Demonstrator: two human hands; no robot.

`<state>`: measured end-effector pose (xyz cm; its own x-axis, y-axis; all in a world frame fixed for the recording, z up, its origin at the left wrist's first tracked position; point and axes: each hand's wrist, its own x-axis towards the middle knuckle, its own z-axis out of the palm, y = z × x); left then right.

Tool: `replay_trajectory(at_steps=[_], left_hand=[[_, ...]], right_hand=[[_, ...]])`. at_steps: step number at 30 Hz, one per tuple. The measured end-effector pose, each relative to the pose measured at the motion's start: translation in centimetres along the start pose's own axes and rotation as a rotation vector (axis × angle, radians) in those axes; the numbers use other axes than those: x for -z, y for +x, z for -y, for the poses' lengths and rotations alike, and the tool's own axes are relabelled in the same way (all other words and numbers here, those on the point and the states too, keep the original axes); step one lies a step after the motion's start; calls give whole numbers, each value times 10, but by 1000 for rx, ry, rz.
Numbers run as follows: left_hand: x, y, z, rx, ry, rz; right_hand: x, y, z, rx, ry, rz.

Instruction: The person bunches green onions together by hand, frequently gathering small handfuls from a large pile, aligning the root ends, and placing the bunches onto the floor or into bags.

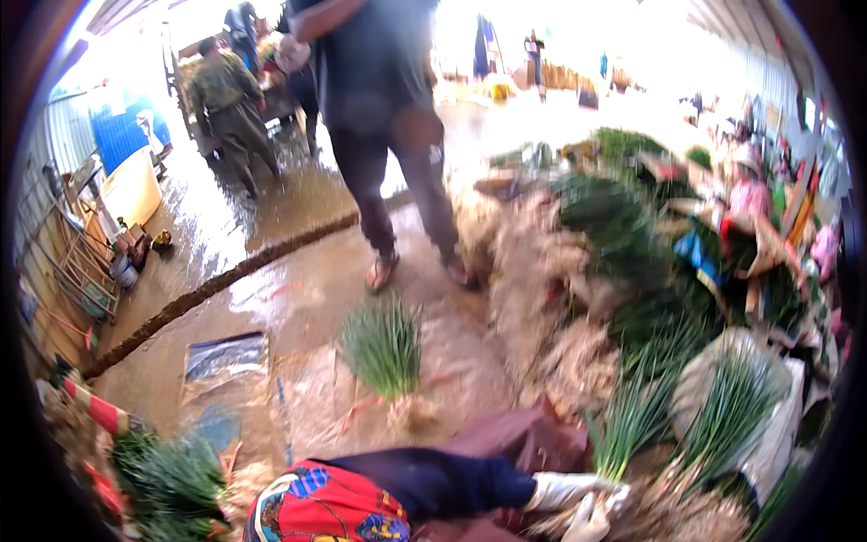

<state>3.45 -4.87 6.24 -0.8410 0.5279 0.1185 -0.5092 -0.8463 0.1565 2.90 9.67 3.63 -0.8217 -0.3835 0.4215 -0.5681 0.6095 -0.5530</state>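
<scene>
My left hand, in a white glove below a dark blue sleeve, reaches across to the lower right. It is shut around the pale base of a bunch of green onions, whose leaves point up and away. My right hand, also white-gloved, meets it at the bottom edge; its grip is blurred and partly cut off. More green onions with pale roots lie just right of the hands. Before me on the wet floor is another bunch of green onions, with an orange-red tie near its roots.
A person in sandals stands just beyond the floor bunch. A long heap of onions runs along the right. More onions lie at lower left. A groove crosses the wet floor; a yellow tub stands left.
</scene>
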Motion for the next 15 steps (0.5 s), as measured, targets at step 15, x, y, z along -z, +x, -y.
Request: replay_trajectory(at_steps=[15], left_hand=[[20, -1, 14, -150, 204, -282]], right_hand=[[41, -18, -18, -50, 224, -309]])
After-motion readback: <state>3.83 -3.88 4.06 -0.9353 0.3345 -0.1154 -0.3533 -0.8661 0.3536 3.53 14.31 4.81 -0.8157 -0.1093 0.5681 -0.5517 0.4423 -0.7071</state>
